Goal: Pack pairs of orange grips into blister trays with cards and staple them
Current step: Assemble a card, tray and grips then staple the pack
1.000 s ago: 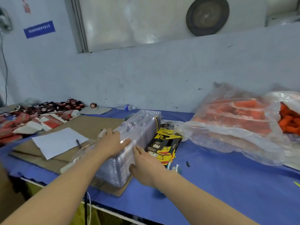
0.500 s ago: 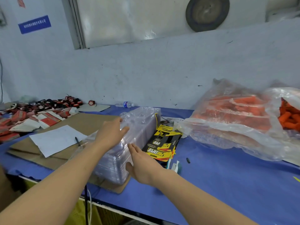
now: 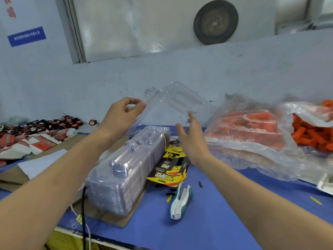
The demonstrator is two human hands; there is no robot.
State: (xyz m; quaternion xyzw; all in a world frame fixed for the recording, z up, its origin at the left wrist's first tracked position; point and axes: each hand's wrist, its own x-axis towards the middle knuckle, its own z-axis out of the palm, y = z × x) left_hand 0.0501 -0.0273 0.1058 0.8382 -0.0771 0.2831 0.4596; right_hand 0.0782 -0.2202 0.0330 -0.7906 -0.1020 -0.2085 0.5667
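The left hand (image 3: 124,114) pinches one edge of a clear tray (image 3: 180,101) held in the air above the stack of trays (image 3: 129,170), while the right hand (image 3: 191,141), fingers straight and spread, hovers just under it.

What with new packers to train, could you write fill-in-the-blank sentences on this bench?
The left hand pinches one clear ___ in the air.
The yellow cards lie to the ___ of the stack of trays.
The grips in the plastic bag are ___.
Missing: blister tray; right; orange.
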